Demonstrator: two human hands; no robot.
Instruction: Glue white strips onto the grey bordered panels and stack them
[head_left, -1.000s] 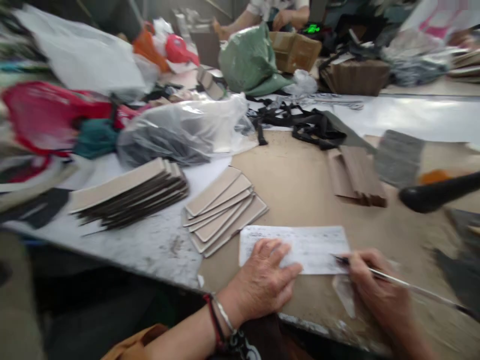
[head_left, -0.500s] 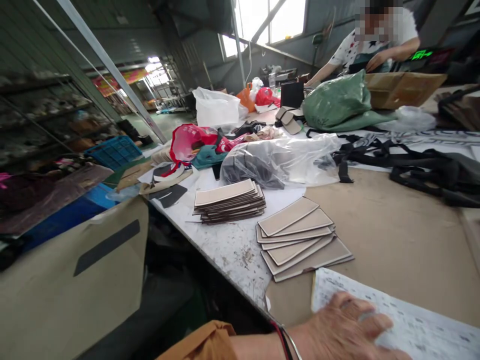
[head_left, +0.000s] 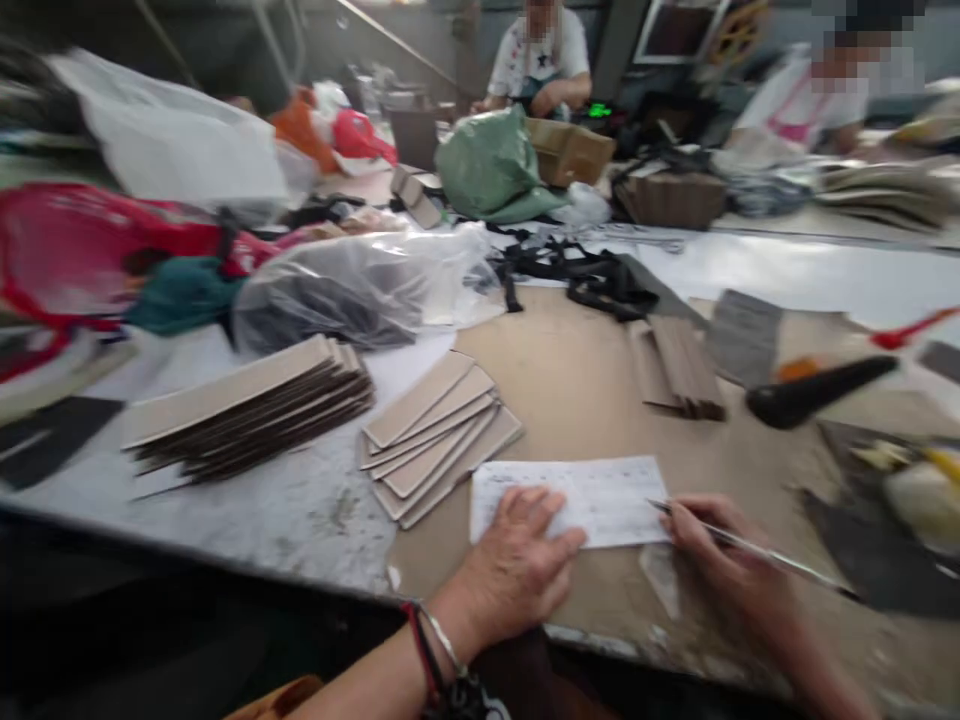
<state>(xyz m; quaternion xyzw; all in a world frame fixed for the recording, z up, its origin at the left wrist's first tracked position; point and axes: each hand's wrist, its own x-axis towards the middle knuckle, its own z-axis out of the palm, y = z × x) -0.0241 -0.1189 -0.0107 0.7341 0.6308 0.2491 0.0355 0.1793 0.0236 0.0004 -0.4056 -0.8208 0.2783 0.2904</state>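
Note:
A white printed slip of paper (head_left: 600, 495) lies near the front edge of the brown board-covered table (head_left: 585, 390). My left hand (head_left: 517, 570) rests flat on the slip's left end, fingers spread. My right hand (head_left: 724, 560) is closed round a thin pen (head_left: 757, 548), whose tip touches the slip's right edge. A fanned pile of beige cardboard strips (head_left: 435, 435) lies just left of the paper.
A taller stack of dark-edged strips (head_left: 247, 410) sits further left. Behind are a clear plastic bag (head_left: 360, 285), black straps (head_left: 592, 280), a brown strip stack (head_left: 679, 365), a black handle (head_left: 817, 392), a green bag (head_left: 491, 165). Two people work at the far side.
The view swung left and up half a second ago, then came back down to the paper. Both hands are again on the slip, pen at its right edge.

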